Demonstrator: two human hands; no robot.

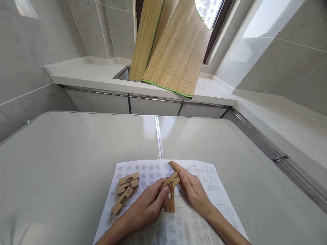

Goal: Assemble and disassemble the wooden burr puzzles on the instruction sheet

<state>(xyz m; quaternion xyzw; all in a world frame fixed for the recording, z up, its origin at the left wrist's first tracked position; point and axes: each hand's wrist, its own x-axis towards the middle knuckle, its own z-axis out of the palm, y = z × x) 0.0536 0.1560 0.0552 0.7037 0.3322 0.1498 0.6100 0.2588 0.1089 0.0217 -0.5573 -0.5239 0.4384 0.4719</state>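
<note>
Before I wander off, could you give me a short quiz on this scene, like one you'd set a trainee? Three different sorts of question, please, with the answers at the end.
1. True or false: the person's left hand and right hand are both empty.
2. On which part of the printed sheet do the loose wooden blocks lie?
a) its right side
b) its left side
c) its exact middle
3. What hides part of the sink near the window?

Key:
1. False; they hold notched wooden blocks between them.
2. b
3. Green-edged bamboo matting.
</note>
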